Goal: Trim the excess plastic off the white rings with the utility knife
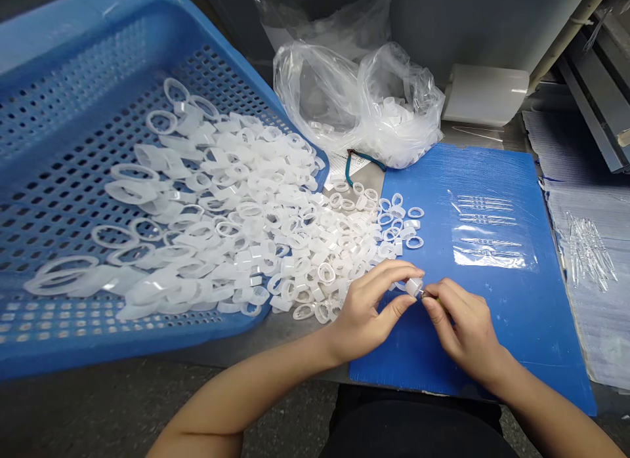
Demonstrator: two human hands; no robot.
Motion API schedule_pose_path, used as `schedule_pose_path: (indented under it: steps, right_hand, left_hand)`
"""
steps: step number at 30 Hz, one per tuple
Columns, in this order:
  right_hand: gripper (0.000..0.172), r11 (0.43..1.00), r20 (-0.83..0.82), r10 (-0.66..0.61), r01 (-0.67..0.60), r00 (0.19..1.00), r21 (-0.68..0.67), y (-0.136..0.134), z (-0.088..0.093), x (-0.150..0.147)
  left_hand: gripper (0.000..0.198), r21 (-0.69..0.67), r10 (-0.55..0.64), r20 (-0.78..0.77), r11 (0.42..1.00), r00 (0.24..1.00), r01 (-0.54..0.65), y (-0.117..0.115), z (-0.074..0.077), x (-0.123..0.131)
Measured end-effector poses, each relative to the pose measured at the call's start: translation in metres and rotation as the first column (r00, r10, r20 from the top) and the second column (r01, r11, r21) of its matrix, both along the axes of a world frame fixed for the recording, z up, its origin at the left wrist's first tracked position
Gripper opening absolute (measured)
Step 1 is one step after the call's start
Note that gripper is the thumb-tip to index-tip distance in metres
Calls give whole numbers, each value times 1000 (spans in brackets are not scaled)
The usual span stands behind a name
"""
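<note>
My left hand (370, 305) pinches a small white translucent plastic ring (413, 287) between thumb and fingers, just above a blue corrugated board (512, 313). My right hand (460, 323) is closed too and meets the ring from the right, holding a thin small piece I cannot make out. A big pile of the same white rings (256, 235) spills from a tilted blue perforated basket (63, 149) onto the bench, right beside my left hand.
A clear plastic bag (364, 104) with more rings lies at the back, a green wire beside it. Clear film with thin transparent pieces (487, 235) lies on the blue board. More thin clear pieces (590, 248) rest on white corrugated sheets at right.
</note>
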State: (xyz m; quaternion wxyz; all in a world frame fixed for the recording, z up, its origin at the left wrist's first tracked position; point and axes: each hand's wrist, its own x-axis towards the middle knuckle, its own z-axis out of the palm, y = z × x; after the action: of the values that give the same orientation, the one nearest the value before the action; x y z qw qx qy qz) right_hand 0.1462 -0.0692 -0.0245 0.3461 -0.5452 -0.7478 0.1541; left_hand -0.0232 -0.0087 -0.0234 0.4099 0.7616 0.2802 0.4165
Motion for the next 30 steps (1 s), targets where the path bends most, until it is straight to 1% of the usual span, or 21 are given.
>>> schedule_pose_path:
  steps: [4,6,8,9,10,11,12,14,15,16,17,19,21,23,24,25,27,30]
  right_hand:
    - [23,1000,7,-14,14,1000,18,0,0,1]
    - [23,1000,10,-19,18,1000,18,1,0,1]
    - [24,1000,23,-21,21,999,21,1,0,1]
    - [23,999,41,-33,31,999,34,1,-1,1]
    - [23,997,66,-53,49,996,60,1,-1,1]
    - [22,993,96,-81,72,992,95,2,-2,2]
    - [20,986,122,-115,98,986,138,2,-2,2]
    - [14,966,138,-177,146,974,213,3,-2,3]
    - [11,959,124,-191,158,974,235,3,-2,4]
    - [9,955,105,-191,160,976,248,3,-2,5]
    - [9,954,91,-181,153,979,259,4,-1,5]
    - [12,953,91,-126,94,988,288,4,2,5]
    - [13,949,103,2,-35,995,313,3,5,4]
    - [17,934,66,156,-169,986,316,2,8,4]
    - [20,928,25,210,-208,977,308,2,9,4]
    - [23,932,-21,229,-212,973,295,1,10,4]
    - [27,957,-96,170,-141,981,254,1,12,5]
    - [28,984,-120,20,1,993,181,2,14,6]
  left_hand:
    - [23,-2,-6,6,1000,1000,6,0,0,0]
    - [23,-32,-15,15,999,1000,16,-1,0,-1]
    - [22,-103,-22,36,994,999,25,-1,0,-1]
    - [22,-172,-26,55,985,998,35,-1,1,-1]
    - [22,-267,-35,81,962,996,56,0,1,0]
    - [22,-381,-49,116,920,992,90,0,2,0]
    - [23,-500,-65,160,855,985,137,1,2,1]
    - [26,-688,-80,269,681,960,250,2,2,3]
    - [27,-744,-74,325,596,943,303,3,2,4]
    - [28,-777,-57,374,525,926,347,4,1,6]
    - [29,-798,-36,414,466,909,382,4,1,7]
    - [29,-821,16,467,379,884,427,6,0,8]
    - [29,-835,65,488,324,870,445,6,0,9]
    - [28,-841,102,503,285,858,460,7,0,10]
    - [28,-842,113,509,268,853,468,7,-1,10]
    - [29,-843,119,514,253,850,475,8,-1,9]
    - [29,-844,118,516,237,848,481,8,-1,9]
    - [28,-833,91,528,246,844,495,8,-3,9]
